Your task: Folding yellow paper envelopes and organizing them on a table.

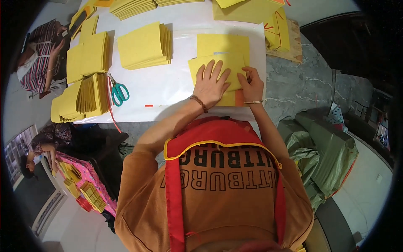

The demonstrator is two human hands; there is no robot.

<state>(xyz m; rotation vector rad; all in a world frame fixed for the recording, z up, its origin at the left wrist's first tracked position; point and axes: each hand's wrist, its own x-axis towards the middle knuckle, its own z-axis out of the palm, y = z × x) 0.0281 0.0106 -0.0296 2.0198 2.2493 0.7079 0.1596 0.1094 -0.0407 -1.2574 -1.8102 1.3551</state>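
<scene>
My left hand (212,84) lies flat with its fingers spread on a folded yellow paper sheet (234,63) at the front right of the table. Beside it, my right hand (252,86) has its fingers curled, thumb and forefinger pinched at the sheet's right edge. Another yellow paper piece (222,43) shows beyond the folded sheet, with a thin grey strip between them. An orange patch (239,99) shows below, near my right wrist. What lies under my left palm is hidden.
Stacks of folded yellow paper (142,46) stand on the white table (176,88), more along its left side (86,56). Teal-handled scissors (120,93) lie near the left edge by a red strip. Green wrapped bundles (327,147) are at the right; two other people are at the left.
</scene>
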